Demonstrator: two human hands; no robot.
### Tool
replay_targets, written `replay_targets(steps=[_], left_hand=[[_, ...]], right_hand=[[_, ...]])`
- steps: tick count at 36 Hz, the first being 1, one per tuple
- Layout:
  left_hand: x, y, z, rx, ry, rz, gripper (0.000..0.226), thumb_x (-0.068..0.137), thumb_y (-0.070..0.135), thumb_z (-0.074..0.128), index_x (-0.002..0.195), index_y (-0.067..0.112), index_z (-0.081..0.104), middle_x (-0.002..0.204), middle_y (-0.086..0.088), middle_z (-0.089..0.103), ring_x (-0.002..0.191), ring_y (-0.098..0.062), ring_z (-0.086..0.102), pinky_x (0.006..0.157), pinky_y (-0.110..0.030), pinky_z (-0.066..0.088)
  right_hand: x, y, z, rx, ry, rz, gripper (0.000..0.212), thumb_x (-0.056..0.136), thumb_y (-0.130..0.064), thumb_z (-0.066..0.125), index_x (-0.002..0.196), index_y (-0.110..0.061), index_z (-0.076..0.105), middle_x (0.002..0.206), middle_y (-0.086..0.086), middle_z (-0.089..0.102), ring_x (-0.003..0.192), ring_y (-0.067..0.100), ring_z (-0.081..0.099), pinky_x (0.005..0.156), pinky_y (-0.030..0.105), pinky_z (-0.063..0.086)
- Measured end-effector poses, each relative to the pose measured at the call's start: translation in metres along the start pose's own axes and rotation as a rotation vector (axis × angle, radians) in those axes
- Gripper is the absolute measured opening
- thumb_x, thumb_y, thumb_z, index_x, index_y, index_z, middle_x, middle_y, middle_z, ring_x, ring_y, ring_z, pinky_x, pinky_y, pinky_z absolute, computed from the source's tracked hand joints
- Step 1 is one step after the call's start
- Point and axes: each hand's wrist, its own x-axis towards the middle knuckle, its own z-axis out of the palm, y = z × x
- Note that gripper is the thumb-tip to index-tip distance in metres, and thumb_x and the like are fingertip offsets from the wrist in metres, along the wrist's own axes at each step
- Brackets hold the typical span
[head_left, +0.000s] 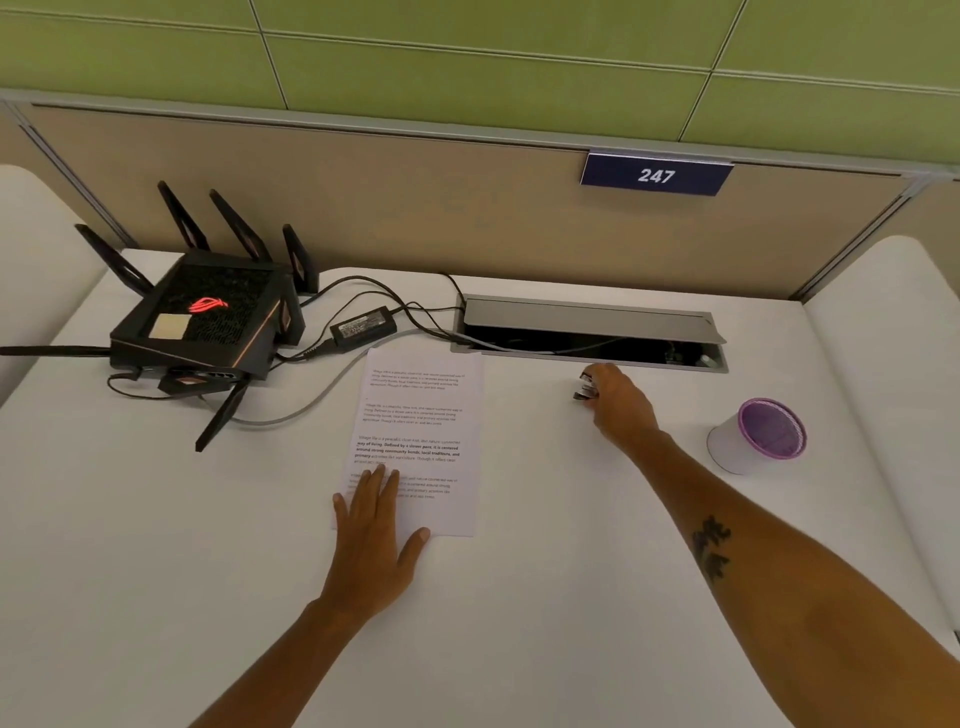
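Note:
A printed sheet of paper (418, 415) lies in the middle of the white desk (156, 545). My left hand (376, 535) rests flat on the sheet's lower left corner, fingers straight and spread. Further right, my right hand (621, 402) is curled round a small metallic stapler (586, 387) on the desk, just in front of the cable tray. Only the stapler's left end shows past my fingers.
A black router (200, 317) with several antennas stands at the back left, with a power adapter (363, 327) and cables beside it. An open cable tray (592, 332) is set into the desk at the back. A white cup with a purple rim (758, 434) stands at right.

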Motion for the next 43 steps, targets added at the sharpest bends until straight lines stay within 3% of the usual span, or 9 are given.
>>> replay_targets(steps=[15,19,22,25,30,38,43], left_hand=[[-0.012,0.006,0.007,0.042,0.003,-0.012,0.097,0.096,0.07,0.032,0.169,0.01,0.013,0.179,-0.012,0.009,0.167,-0.031,0.008,0.134,-0.06,0.001],[-0.012,0.007,0.009,0.057,-0.002,-0.009,0.108,0.093,0.087,0.014,0.17,0.011,0.011,0.18,-0.01,0.007,0.167,-0.03,0.005,0.133,-0.057,-0.003],[-0.012,0.011,0.01,0.059,-0.013,-0.011,0.104,0.094,0.081,0.026,0.17,0.012,0.01,0.18,-0.01,0.006,0.167,-0.029,0.002,0.134,-0.059,0.0],[-0.012,0.014,0.013,0.068,-0.019,-0.013,0.102,0.094,0.076,0.029,0.17,0.012,0.008,0.18,-0.009,0.003,0.167,-0.029,0.0,0.134,-0.059,0.0],[-0.012,0.019,0.018,0.083,0.001,0.003,0.106,0.094,0.085,0.012,0.17,0.011,0.007,0.18,-0.007,-0.001,0.167,-0.027,-0.003,0.134,-0.056,-0.001],[-0.009,0.042,0.027,0.119,-0.022,0.006,0.104,0.096,0.082,0.01,0.17,0.01,0.005,0.18,-0.008,-0.006,0.167,-0.027,-0.007,0.134,-0.059,0.002],[-0.008,0.06,0.033,0.13,-0.03,0.043,0.105,0.096,0.082,0.008,0.17,0.008,0.008,0.18,-0.009,-0.004,0.167,-0.028,-0.007,0.134,-0.059,0.001]], right_hand=[[0.027,0.013,-0.001,-0.086,-0.043,-0.137,0.049,0.099,-0.002,0.066,0.146,-0.009,0.054,0.14,0.013,0.056,0.128,0.031,0.054,0.104,0.038,0.052],[0.029,0.016,-0.001,-0.127,-0.052,-0.16,0.05,0.1,-0.003,0.065,0.148,-0.01,0.053,0.143,0.012,0.055,0.129,0.03,0.053,0.107,0.039,0.051],[0.027,0.018,-0.001,-0.159,-0.048,-0.171,0.056,0.102,-0.009,0.064,0.154,-0.011,0.045,0.148,0.011,0.053,0.132,0.03,0.052,0.109,0.04,0.05],[0.021,0.021,0.0,-0.131,-0.025,-0.138,0.064,0.103,-0.017,0.063,0.16,-0.011,0.035,0.157,0.011,0.047,0.141,0.031,0.047,0.118,0.043,0.042],[-0.005,0.029,0.008,0.006,0.007,-0.088,0.072,0.105,-0.033,0.061,0.163,-0.009,0.028,0.17,0.01,0.031,0.158,0.03,0.026,0.131,0.046,0.023],[-0.064,0.048,0.031,-0.097,0.018,-0.102,0.073,0.11,-0.046,0.036,0.166,-0.006,0.013,0.177,0.011,0.005,0.164,0.029,0.003,0.133,0.05,0.009],[-0.096,0.059,0.041,-0.126,0.007,-0.115,0.073,0.111,-0.047,0.03,0.167,-0.007,0.008,0.177,0.01,-0.002,0.164,0.026,-0.005,0.133,0.049,0.005]])
